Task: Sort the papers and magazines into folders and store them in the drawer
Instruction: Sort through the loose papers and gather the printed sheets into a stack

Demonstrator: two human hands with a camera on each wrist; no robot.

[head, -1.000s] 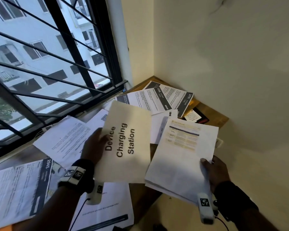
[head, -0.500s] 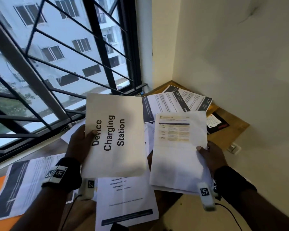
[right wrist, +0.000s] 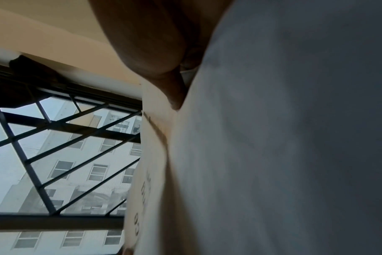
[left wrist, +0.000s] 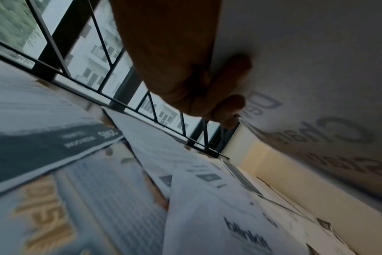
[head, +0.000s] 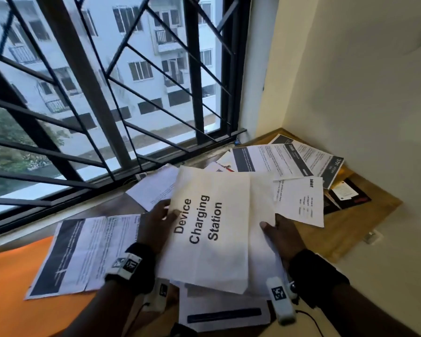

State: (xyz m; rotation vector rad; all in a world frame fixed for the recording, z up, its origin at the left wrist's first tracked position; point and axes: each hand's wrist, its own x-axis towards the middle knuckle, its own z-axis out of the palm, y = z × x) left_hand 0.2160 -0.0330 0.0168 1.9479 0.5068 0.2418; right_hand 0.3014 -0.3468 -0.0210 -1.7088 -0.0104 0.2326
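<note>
A white sheet printed "Device Charging Station" (head: 204, 227) lies on top of a stack of white papers (head: 260, 251) held above the desk. My left hand (head: 159, 220) pinches the sheet's left edge, thumb on top. From below, the left wrist view shows its fingers (left wrist: 227, 103) curled under the sheet (left wrist: 316, 86). My right hand (head: 281, 235) grips the stack's right side, thumb on top. In the right wrist view the stack (right wrist: 283, 138) fills the frame beside that hand's fingers (right wrist: 155, 51). An orange folder (head: 10, 288) lies at the left on the desk.
Loose printed sheets (head: 83, 251) cover the wooden desk (head: 350, 227), more at the far corner (head: 277, 159). A dark booklet (head: 348, 198) lies at the right. A barred window (head: 107, 93) runs along the left, a cream wall (head: 362, 81) on the right.
The two hands came together: the "Device Charging Station" sheet now lies over the stack that the right hand held apart. The view swung left, showing the orange folder.
</note>
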